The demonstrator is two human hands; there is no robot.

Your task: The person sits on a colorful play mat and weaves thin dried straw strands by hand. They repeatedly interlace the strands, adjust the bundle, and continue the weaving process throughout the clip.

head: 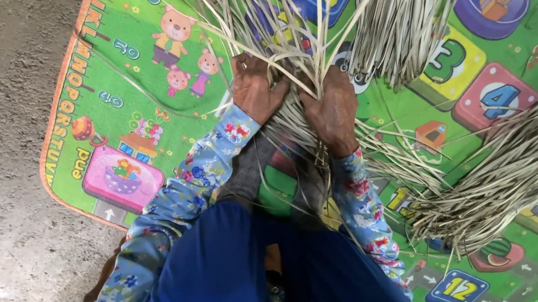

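Blue cloth (228, 274) covers our lap at the near edge, with flowered sleeves (202, 170) running forward from it to the bunch of pale dried strips (300, 117), which we take as our landmark. Our left hand (254, 88) is closed over the bunch on its left side, fingers curled around several strips. Our right hand (336, 108) presses on the bunch from the right, fingers wrapped into the strands; how tightly, we cannot tell. Under the bunch lies a green play mat (134, 88) printed with animals and number blocks. Right of the bunch a loose sheaf of strips (515, 179) fans across the mat; beyond it another sheaf (397, 31) hangs. Left of the mat is bare concrete floor (0, 107).
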